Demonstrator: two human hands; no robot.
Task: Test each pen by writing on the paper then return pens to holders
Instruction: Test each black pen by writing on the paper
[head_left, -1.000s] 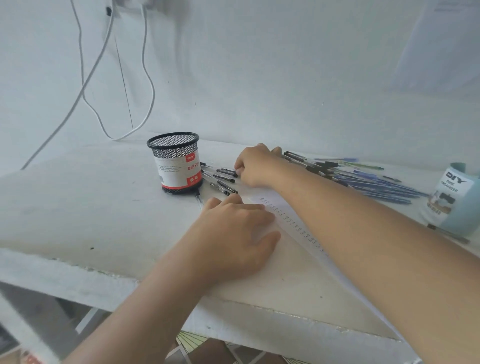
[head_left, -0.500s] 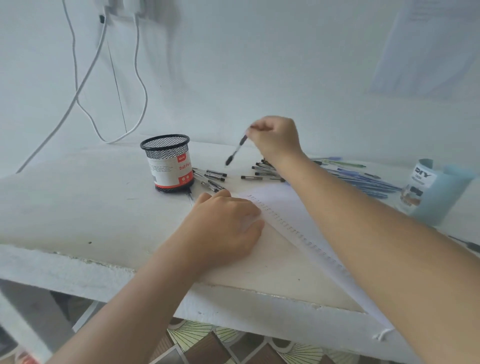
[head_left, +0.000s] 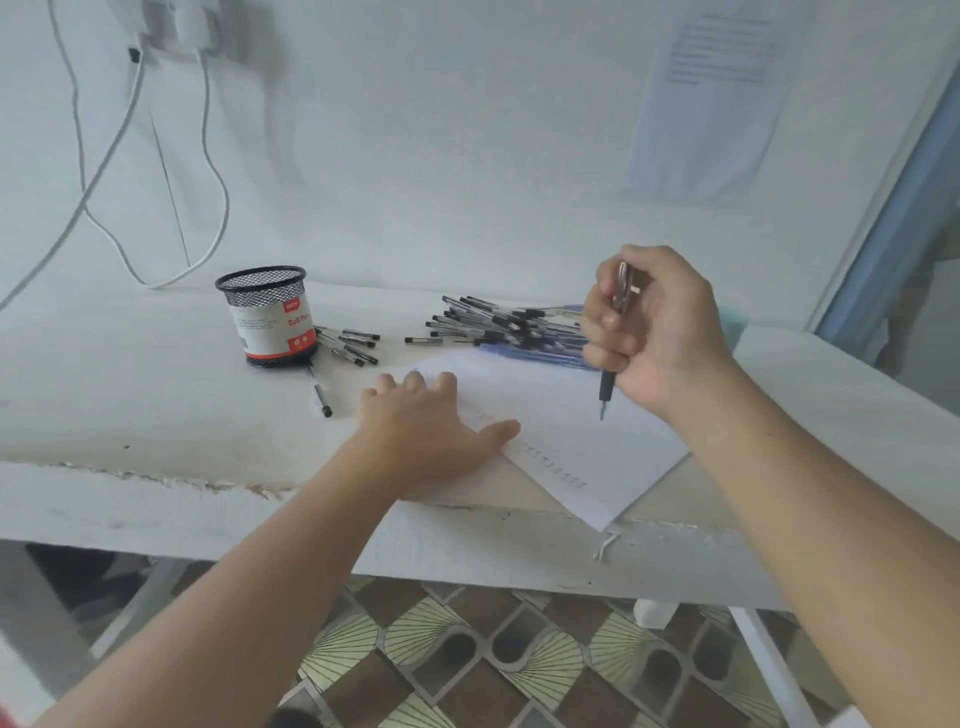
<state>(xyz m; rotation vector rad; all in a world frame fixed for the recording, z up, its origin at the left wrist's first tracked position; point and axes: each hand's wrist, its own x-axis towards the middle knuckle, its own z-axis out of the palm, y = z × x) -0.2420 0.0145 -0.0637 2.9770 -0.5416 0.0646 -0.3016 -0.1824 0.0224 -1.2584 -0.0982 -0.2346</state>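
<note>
My right hand (head_left: 652, 327) grips a black pen (head_left: 609, 384) upright, tip down, just above the white paper (head_left: 566, 431). My left hand (head_left: 426, 431) lies flat with spread fingers on the paper's left edge, holding it against the white table (head_left: 130, 395). A row of small test marks runs along the sheet near my left thumb. A black mesh pen holder (head_left: 270, 317) stands at the left back. A heap of black and blue pens (head_left: 509, 327) lies behind the paper. A few more pens (head_left: 353, 345) lie beside the holder.
One pen (head_left: 319, 395) lies alone in front of the holder. White cables (head_left: 213, 171) hang down the wall behind. The paper's corner overhangs the table's chipped front edge (head_left: 208, 486). A tiled floor shows below. A blue door frame (head_left: 893, 208) is at the right.
My right hand picked a pen from near the holder, lifted it, and brought it back over the paper, now tip down. The left hand stayed on the sheet. The camera tilted down.
</note>
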